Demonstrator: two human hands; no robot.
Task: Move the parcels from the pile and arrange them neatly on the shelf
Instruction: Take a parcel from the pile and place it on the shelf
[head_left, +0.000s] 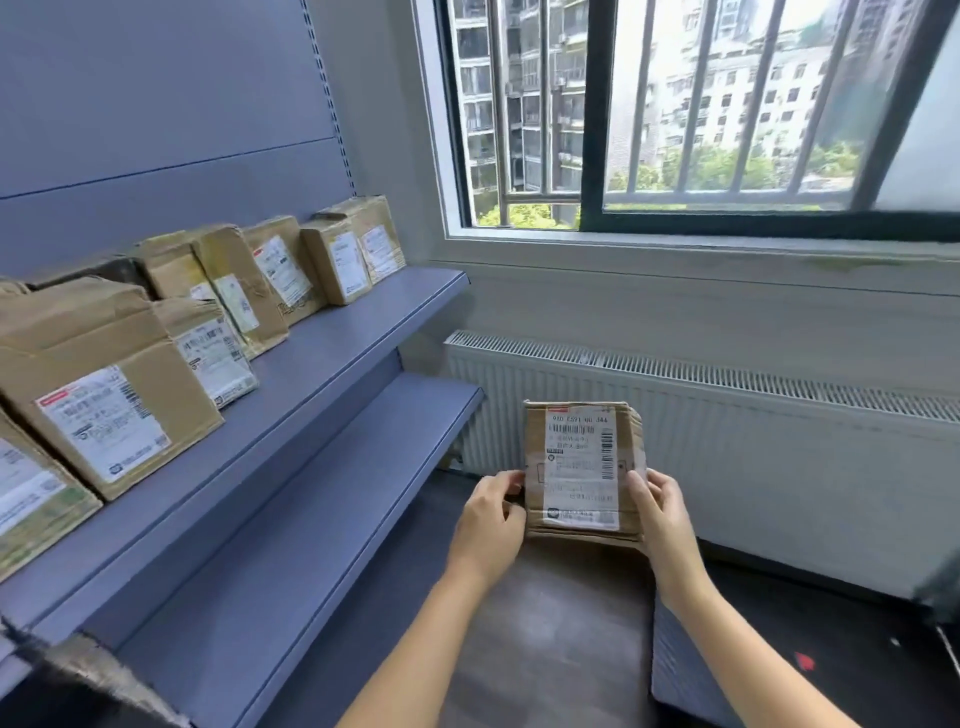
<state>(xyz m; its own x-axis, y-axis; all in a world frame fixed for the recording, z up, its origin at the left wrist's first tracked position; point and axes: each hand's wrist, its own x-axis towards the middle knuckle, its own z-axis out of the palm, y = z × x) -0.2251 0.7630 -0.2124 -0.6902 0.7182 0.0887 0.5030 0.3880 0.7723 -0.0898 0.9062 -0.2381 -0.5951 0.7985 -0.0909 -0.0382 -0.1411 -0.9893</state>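
Note:
A small brown cardboard parcel (583, 467) with a white shipping label faces me, held up in front of the radiator. My left hand (491, 525) grips its left edge and my right hand (662, 514) grips its right edge. The blue-grey shelf (332, 353) runs along the left wall. Several labelled cardboard parcels (104, 395) stand in a row on its upper board, from the near left to the far end by the window. The lower shelf board (322, 499) carries no parcel in the part I see. The pile is out of view.
A white radiator (753, 426) lines the wall under a barred window (701, 114). Dark floor (550, 623) lies below my arms. A grey-blue box edge (675, 670) sits low right, and a dark blurred object (78, 680) fills the bottom left corner.

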